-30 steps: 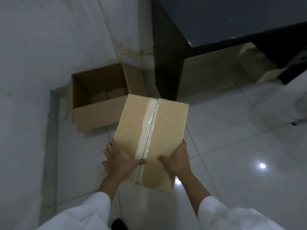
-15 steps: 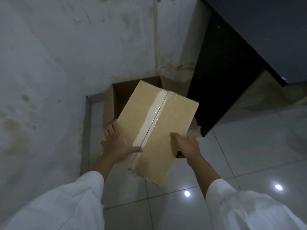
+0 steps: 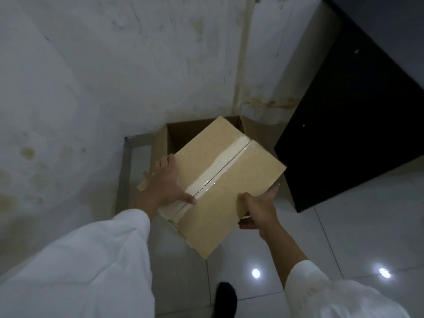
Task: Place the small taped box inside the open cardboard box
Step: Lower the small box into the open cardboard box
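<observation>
taped box: small taped box [image 3: 227, 182], tan cardboard, clear tape strip down the centre seam, held up in the air, tilted, far corner over the mouth of the open box
left hand: left hand [image 3: 164, 183] clamped on the left edge, thumb lying across the top by the tape, fingers wrapped around the side
right hand: right hand [image 3: 258, 208] gripping the near-right edge, thumb on top, fingers going under; fingers under the box not visible
grip state: both hands pressed onto the box from opposite sides, box carried between them
target: open cardboard box [image 3: 183, 134] on the floor in the wall corner, flaps up, mostly hidden behind the taped box; inside too dark and covered to tell what it holds
surroundings: stained white wall [image 3: 114, 76] behind, dark cabinet [image 3: 355, 134] just right of the open box, glossy tiled floor [image 3: 344, 237] with light reflections, dark shoe tip [image 3: 226, 292] at the bottom
progress: carry looks about done, box hovers above the opening, not yet inside
left to do: judging from the tilt, square it with the opening, lower it in, let go
risk: corner may catch a flap or the rim
</observation>
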